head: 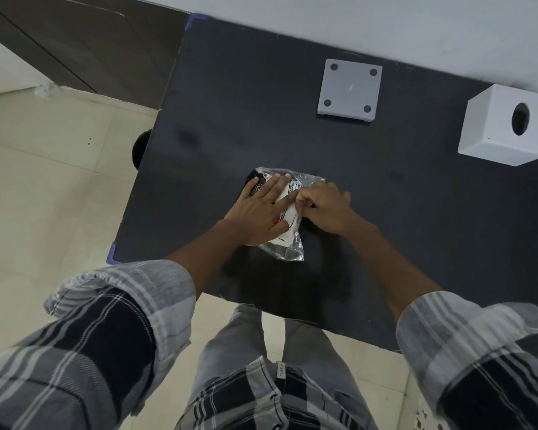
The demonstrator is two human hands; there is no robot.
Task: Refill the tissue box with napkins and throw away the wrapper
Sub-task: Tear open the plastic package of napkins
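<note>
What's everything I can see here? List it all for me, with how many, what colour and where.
table: one, black, fills the middle and right of the view.
napkin pack: one, clear wrapper over white napkins with red and black print, on the table near its front edge, under both hands.
tissue box: one, white cube with an oval hole, far right of the table.
plate: one, flat grey square with four dark dots at its corners, at the back of the table, left of the tissue box.
floor: pale tiles, left and below.
left hand: flat on the pack.
right hand: pinching the wrapper.
sleeves: two, checked grey and black.
</note>
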